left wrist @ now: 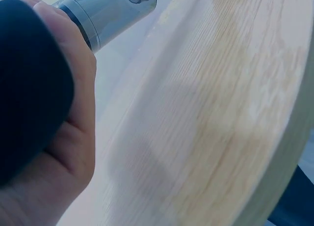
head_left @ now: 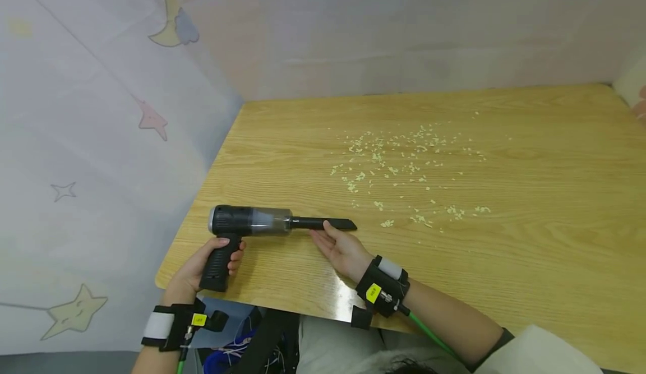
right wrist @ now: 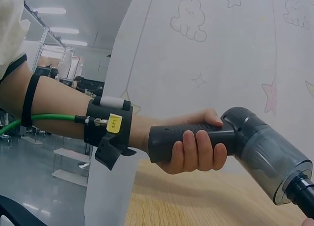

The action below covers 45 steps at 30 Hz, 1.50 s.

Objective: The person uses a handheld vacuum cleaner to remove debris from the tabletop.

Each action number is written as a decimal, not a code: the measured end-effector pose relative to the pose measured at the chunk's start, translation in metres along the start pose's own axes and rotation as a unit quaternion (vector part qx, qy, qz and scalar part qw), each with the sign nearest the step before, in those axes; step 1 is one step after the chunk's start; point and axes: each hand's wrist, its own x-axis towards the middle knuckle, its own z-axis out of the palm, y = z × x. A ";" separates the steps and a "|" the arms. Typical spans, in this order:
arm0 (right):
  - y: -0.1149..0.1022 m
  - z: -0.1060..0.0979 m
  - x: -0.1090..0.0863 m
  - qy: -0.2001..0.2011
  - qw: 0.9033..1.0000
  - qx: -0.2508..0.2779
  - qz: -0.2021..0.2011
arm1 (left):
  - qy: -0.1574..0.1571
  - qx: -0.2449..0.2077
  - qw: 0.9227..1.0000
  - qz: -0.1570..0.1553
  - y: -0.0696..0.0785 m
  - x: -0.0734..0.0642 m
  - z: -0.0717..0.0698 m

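Note:
A black handheld vacuum cleaner [head_left: 237,220] with a clear dust cup [head_left: 270,221] is held level above the near left part of the table, its narrow nozzle [head_left: 308,223] pointing right. Wrapped round its handle is my left hand [head_left: 194,264]; the right wrist view shows the curled fingers [right wrist: 198,150] on the grip. My right hand [head_left: 348,255] holds the nozzle near its tip, thumb on the upper side and fingers beneath. In the left wrist view, the dark handle [left wrist: 32,93] covers part of the left hand [left wrist: 73,152]. Pale scraps [head_left: 375,155] lie scattered beyond the nozzle.
The wooden table [head_left: 555,194] reaches to a pale curtain [head_left: 404,32] at the back. Another printed curtain [head_left: 101,138] hangs along its left side. Below the front edge is a blue bin [head_left: 219,360] with cables.

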 end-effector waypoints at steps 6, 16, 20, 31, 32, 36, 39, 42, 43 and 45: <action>-0.006 -0.001 0.004 0.009 1.000 -0.018 -0.013 | 0.021 0.002 1.000 0.004 -0.002 0.007 -0.001; -0.016 0.004 0.019 0.001 0.999 -0.028 -0.031 | 0.037 -0.011 0.999 0.014 0.000 0.017 -0.001; -0.018 0.008 0.024 0.005 0.999 -0.021 -0.023 | 0.041 -0.022 0.999 0.018 0.000 0.015 -0.001; -0.023 0.013 0.036 0.026 0.999 -0.026 -0.026 | 0.085 -0.027 0.996 0.023 0.000 0.021 0.002; -0.024 0.013 0.037 0.028 0.999 -0.026 -0.027 | 0.087 -0.028 0.996 0.023 0.000 0.022 0.003; -0.027 0.014 0.038 0.021 0.999 -0.014 -0.024 | 0.089 -0.031 0.995 0.025 0.001 0.023 0.002; -0.026 0.016 0.040 0.013 1.000 -0.006 -0.019 | 0.084 -0.033 0.996 0.028 0.002 0.021 0.002; -0.023 0.019 0.041 0.009 1.000 -0.005 -0.016 | 0.076 -0.036 0.996 0.030 0.003 0.016 0.001; -0.022 0.020 0.041 0.009 1.000 -0.004 -0.014 | 0.073 -0.036 0.996 0.031 0.004 0.014 0.000; -0.018 0.021 0.041 0.012 1.000 -0.004 -0.010 | 0.066 -0.035 0.997 0.030 0.004 0.010 -0.001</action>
